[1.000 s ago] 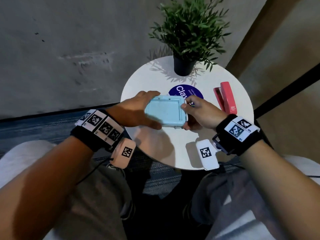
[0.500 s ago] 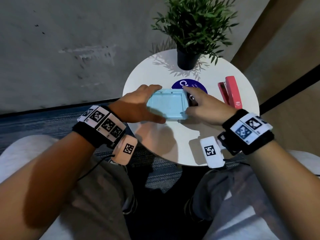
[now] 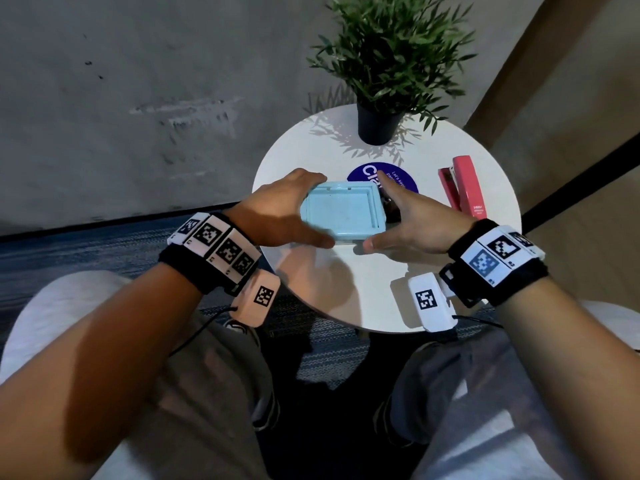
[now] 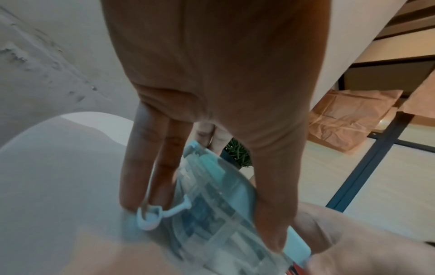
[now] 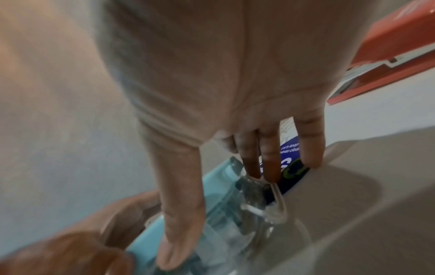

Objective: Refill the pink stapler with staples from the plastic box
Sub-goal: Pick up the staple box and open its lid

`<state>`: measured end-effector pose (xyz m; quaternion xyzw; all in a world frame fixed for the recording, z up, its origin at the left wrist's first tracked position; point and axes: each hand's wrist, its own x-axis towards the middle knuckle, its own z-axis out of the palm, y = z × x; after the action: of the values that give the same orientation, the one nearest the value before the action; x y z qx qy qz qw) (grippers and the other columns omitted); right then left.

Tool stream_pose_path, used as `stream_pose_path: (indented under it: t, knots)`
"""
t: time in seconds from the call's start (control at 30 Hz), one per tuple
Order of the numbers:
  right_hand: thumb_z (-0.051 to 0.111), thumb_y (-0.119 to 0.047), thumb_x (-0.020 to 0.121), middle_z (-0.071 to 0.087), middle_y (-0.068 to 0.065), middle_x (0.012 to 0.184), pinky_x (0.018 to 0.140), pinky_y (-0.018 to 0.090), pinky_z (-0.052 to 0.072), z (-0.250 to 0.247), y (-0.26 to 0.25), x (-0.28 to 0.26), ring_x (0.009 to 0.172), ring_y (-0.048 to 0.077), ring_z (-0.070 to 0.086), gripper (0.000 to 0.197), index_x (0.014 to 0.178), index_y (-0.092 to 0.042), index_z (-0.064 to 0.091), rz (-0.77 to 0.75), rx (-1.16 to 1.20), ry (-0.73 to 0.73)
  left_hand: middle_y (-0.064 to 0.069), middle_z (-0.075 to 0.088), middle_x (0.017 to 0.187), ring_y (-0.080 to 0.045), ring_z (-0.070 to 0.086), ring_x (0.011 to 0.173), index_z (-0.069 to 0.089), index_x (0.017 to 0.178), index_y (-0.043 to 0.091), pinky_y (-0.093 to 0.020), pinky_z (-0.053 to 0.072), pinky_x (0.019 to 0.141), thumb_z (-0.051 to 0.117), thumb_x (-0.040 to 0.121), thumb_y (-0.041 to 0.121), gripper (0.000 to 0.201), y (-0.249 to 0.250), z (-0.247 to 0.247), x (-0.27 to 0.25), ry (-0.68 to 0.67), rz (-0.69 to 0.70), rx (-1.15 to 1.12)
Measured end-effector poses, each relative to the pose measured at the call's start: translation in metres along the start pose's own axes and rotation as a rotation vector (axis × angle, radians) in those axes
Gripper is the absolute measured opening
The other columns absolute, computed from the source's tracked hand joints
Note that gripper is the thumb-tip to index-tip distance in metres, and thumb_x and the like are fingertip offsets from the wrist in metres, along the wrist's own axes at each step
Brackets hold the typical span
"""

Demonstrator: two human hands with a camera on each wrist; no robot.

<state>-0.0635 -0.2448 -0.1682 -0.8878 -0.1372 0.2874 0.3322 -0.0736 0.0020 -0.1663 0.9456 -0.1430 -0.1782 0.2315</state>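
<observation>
**Both hands on the plastic box**

The plastic box (image 3: 341, 211), pale blue lid up, sits on the round white bench (image 3: 346, 292), on the near side of the potted plant (image 3: 388, 60). The left hand (image 3: 277, 209) grips its left end, fingers (image 4: 150, 167) curled round the far edge and thumb along the near edge. The right hand (image 3: 412, 220) clamps the right end, thumb at the near corner, fingers (image 5: 270, 160) on a clear latch. The pink stapler (image 3: 465, 187) lies open to the plant's near right, apart from the box.
</observation>
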Motion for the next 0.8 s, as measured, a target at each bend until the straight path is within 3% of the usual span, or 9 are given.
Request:
stream_pose_path:
  t: [0.07,0.2,0.27,0.37,0.47,0.57,0.67,0.7,0.8]
  knots:
    - [0.088,-0.036,0.068,0.034,-0.015,0.149,0.106,0.020,0.024,0.005,0.002,0.001,0.137,0.005,0.030,0.124,0.159,-0.020,0.004,-0.021,-0.041,0.018,0.007,0.050,0.124,-0.014,0.052,0.108,0.046,0.132,0.031,-0.040,0.049,0.093,0.080,0.062,0.064,0.084,0.000,-0.002,0.000,-0.008,0.005,-0.028]
    - [0.089,-0.037,0.063,0.053,-0.006,0.139,0.110,0.040,0.036,0.014,0.006,0.007,0.129,0.018,0.046,0.096,0.144,-0.030,0.038,-0.086,-0.106,0.113,0.004,0.051,0.126,-0.016,0.054,0.110,0.049,0.131,0.025,-0.040,0.052,0.093,0.083,0.067,0.055,0.079,0.001,-0.006,-0.002,-0.025,0.006,-0.119]
    - [0.089,-0.038,0.064,0.052,-0.005,0.140,0.110,0.040,0.034,0.014,0.007,0.007,0.130,0.020,0.044,0.096,0.145,-0.033,0.037,-0.081,-0.120,0.124,0.002,0.051,0.127,-0.019,0.060,0.107,0.049,0.133,0.023,-0.041,0.058,0.085,0.084,0.068,0.051,0.078,0.002,-0.008,-0.004,-0.037,-0.006,-0.199]
    - [0.087,-0.040,0.067,0.046,0.001,0.144,0.107,0.038,0.032,0.015,0.008,0.007,0.134,0.025,0.037,0.096,0.148,-0.030,0.035,-0.035,-0.160,0.131,0.000,0.056,0.122,-0.029,0.072,0.088,0.045,0.135,0.022,-0.045,0.062,0.069,0.082,0.070,0.047,0.079,0.001,-0.011,-0.005,-0.085,-0.082,-0.386]
    - [0.085,-0.043,0.069,0.043,0.005,0.144,0.107,0.041,0.035,0.016,0.005,0.007,0.132,0.027,0.037,0.097,0.149,-0.025,0.033,0.005,-0.199,0.133,-0.002,0.063,0.116,-0.035,0.073,0.085,0.044,0.136,0.021,-0.050,0.062,0.072,0.077,0.069,0.053,0.082,-0.006,-0.014,-0.001,-0.080,-0.144,-0.534]
    - [0.084,-0.042,0.071,0.041,0.007,0.147,0.109,0.040,0.032,0.015,0.001,0.004,0.134,0.027,0.036,0.100,0.151,-0.023,0.028,0.017,-0.212,0.126,-0.004,0.064,0.114,-0.027,0.071,0.087,0.045,0.137,0.016,-0.047,0.062,0.074,0.072,0.078,0.053,0.075,-0.012,-0.021,0.006,0.019,-0.147,-0.502]
    - [0.083,-0.042,0.073,0.033,0.009,0.155,0.112,0.040,0.026,0.015,-0.002,0.001,0.140,0.028,0.030,0.105,0.155,-0.020,0.020,0.041,-0.239,0.108,-0.006,0.066,0.104,-0.023,0.068,0.088,0.058,0.118,0.015,-0.040,0.060,0.072,0.071,0.074,0.065,0.068,-0.017,-0.024,0.018,0.178,-0.118,-0.339]
    - [0.082,-0.042,0.073,0.032,0.009,0.156,0.113,0.040,0.025,0.015,-0.003,0.000,0.141,0.028,0.029,0.106,0.155,-0.020,0.018,0.044,-0.245,0.104,-0.007,0.066,0.105,-0.025,0.067,0.091,0.058,0.115,0.016,-0.038,0.058,0.073,0.072,0.070,0.068,0.071,-0.019,-0.024,0.023,0.216,-0.118,-0.293]
    - [0.082,-0.041,0.074,0.032,0.009,0.156,0.114,0.042,0.024,0.016,-0.004,-0.002,0.142,0.029,0.028,0.105,0.155,-0.020,0.019,0.041,-0.246,0.100,-0.009,0.054,0.129,-0.023,0.057,0.111,0.047,0.134,0.026,-0.038,0.051,0.094,0.077,0.066,0.066,0.084,-0.021,-0.019,0.036,0.290,-0.116,-0.212]
